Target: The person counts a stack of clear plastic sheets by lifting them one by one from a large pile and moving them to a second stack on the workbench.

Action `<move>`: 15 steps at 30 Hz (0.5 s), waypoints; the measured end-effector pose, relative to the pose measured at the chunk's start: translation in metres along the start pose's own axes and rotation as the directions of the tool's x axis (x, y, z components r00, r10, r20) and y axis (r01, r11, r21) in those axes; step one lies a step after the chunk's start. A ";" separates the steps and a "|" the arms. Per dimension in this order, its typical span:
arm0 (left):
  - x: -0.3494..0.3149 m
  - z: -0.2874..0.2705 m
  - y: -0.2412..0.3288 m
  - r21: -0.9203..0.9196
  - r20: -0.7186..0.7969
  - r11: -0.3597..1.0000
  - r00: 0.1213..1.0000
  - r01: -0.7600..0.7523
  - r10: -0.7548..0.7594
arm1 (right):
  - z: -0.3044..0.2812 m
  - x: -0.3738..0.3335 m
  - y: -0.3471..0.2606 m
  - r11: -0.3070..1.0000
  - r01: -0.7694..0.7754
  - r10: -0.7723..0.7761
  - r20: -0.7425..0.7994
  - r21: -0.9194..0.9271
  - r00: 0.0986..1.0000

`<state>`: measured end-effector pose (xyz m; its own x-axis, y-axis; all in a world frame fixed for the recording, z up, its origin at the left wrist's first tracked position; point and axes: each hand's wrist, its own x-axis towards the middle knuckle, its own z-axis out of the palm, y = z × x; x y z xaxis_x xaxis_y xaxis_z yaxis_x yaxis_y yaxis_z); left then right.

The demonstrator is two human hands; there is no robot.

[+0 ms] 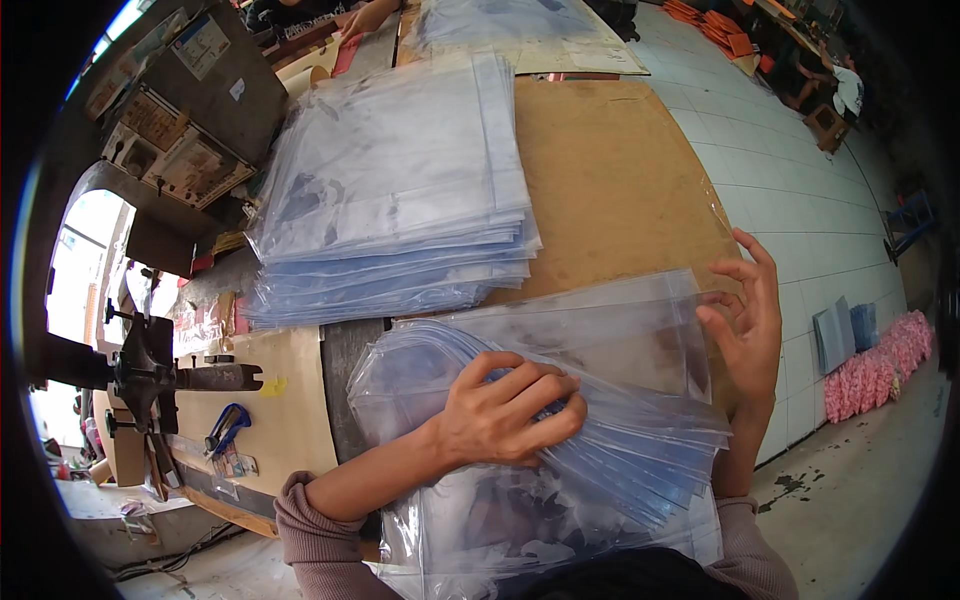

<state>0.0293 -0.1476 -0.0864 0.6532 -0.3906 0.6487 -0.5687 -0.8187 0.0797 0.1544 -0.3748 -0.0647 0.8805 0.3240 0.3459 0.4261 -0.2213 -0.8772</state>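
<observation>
A fanned bundle of transparent plastic sleeves [640, 450] lies in front of me, its edges spread toward the lower right. My left hand [515, 410] is closed over the middle of this bundle, fingers curled into its layers. Beneath and beyond the fan, a flat transparent sleeve [600, 310] shows its far right corner. Beside that corner is my right hand [745, 320], fingers apart and bent, with nothing visible in it. Farther off, a thick pile of similar sleeves [400, 170] rests on the table.
Brown board [620, 180] covers the table. At left stand a black clamp-like machine part [150, 375] and a blue-handled tool [228, 430]. Pink bundles [880, 370] lie on the tiled floor at right. Another person's hand [368, 20] appears at the far edge.
</observation>
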 end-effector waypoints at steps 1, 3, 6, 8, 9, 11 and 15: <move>0.001 0.000 0.000 -0.001 0.000 1.000 1.000 -0.003 0.003 | -0.003 0.000 0.001 0.995 -0.094 0.094 0.004 -0.031 0.996; 0.001 0.000 0.000 -0.006 -0.003 1.000 1.000 0.004 -0.004 | -0.006 0.001 0.006 0.973 -0.200 0.206 0.045 -0.118 0.977; -0.001 0.000 0.000 -0.001 0.013 1.000 1.000 0.003 -0.003 | -0.010 0.000 0.015 0.971 -0.159 0.184 0.136 -0.177 0.974; 0.000 -0.001 0.000 0.004 -0.002 1.000 1.000 0.012 -0.012 | -0.016 -0.001 0.020 0.997 -0.043 0.053 0.150 -0.069 0.987; 0.001 -0.001 0.000 0.010 -0.019 1.000 0.999 0.028 -0.028 | -0.017 -0.002 0.018 0.998 -0.043 0.035 0.152 0.048 0.988; 0.004 -0.002 0.002 -0.005 -0.029 0.996 0.996 0.087 -0.087 | -0.020 -0.003 0.012 0.959 -0.042 0.000 0.149 0.279 0.989; 0.014 -0.010 0.004 -0.032 0.050 0.983 0.983 0.179 -0.177 | -0.035 -0.009 0.023 0.756 0.204 -0.417 0.218 0.622 0.882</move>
<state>0.0310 -0.1525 -0.0688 0.7676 -0.2599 0.5859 -0.4586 -0.8613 0.2188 0.1638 -0.4147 -0.0768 0.5538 0.5789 0.5984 0.3726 0.4704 -0.7999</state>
